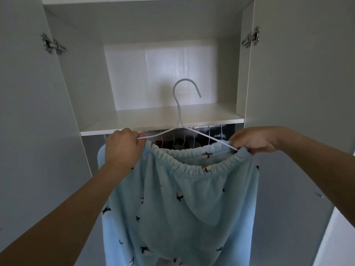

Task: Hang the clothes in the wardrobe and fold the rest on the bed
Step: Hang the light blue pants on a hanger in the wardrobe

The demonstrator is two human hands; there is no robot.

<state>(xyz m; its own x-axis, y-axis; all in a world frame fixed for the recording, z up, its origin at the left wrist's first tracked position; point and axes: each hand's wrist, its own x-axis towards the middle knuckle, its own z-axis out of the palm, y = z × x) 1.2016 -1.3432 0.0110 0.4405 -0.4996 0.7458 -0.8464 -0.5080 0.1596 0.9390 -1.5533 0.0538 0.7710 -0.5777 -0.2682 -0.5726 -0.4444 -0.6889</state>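
I am holding up a pair of light blue fleece pyjama trousers [184,204] in front of the open white wardrobe [153,120]. The fabric is looking thick and fluffy, scattered with small dark bird-like motifs, some with a pale patch beside them, and the gathered elastic waistband is gaping open towards me in a wide oval. The legs are hanging straight down below the wardrobe's shelf and running out of the bottom of the view.

A thin white wire hanger [180,112] is sitting with its sloping arms at the waistband, its hook rising in front of the wardrobe's shelf compartment and curving to the right, hooked on nothing. My left hand [123,144] is curling round the left tip of the hanger together with the left edge of the waistband. My right hand [253,141] is pinching the right edge of the waistband against the right end of the hanger.

Just below the wardrobe's shelf, behind the waistband, a metal rail [199,127] is showing with several more white hangers [184,139] and dark clothes [176,144] on it. Both wardrobe doors are standing open, their metal hinges [52,45] showing at the upper edges.
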